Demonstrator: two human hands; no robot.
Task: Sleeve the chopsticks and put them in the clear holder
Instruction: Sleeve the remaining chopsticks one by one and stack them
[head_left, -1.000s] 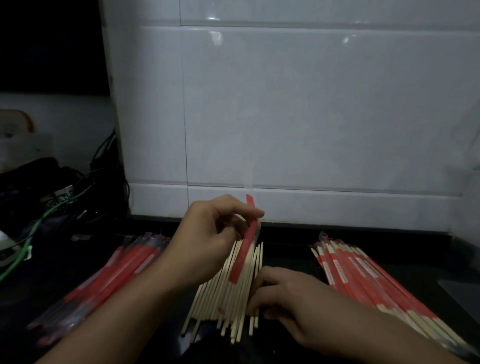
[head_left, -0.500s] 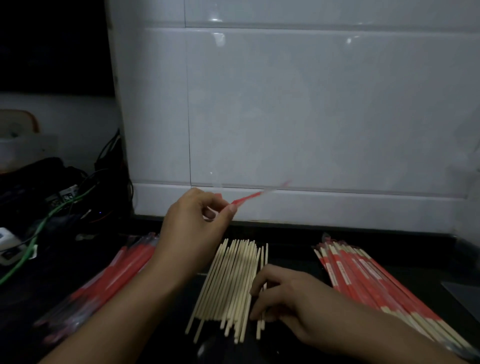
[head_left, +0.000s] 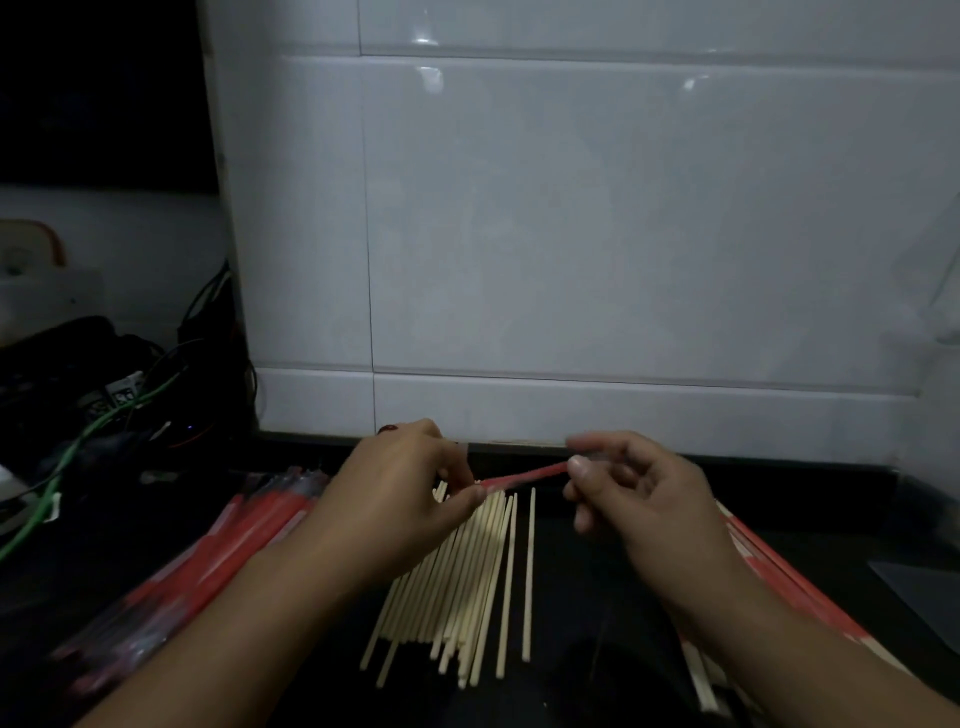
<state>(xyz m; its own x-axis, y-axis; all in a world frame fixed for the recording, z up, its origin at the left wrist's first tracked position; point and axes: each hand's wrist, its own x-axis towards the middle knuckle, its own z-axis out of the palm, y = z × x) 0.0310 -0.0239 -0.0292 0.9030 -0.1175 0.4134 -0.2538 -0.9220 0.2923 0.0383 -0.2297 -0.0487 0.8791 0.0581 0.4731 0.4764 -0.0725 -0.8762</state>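
Both hands, the left hand (head_left: 410, 493) and the right hand (head_left: 631, 486), pinch the thin red paper sleeve (head_left: 524, 475) at its ends, probably to open it, above the pale wooden chopsticks (head_left: 467, 582) at 6 o'clock.

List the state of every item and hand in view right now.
left hand: pinches one end of red sleeve
right hand: pinches the other end
red sleeve: stretched between hands
bare chopsticks: loose pile on counter
sleeved chopsticks: piled at right
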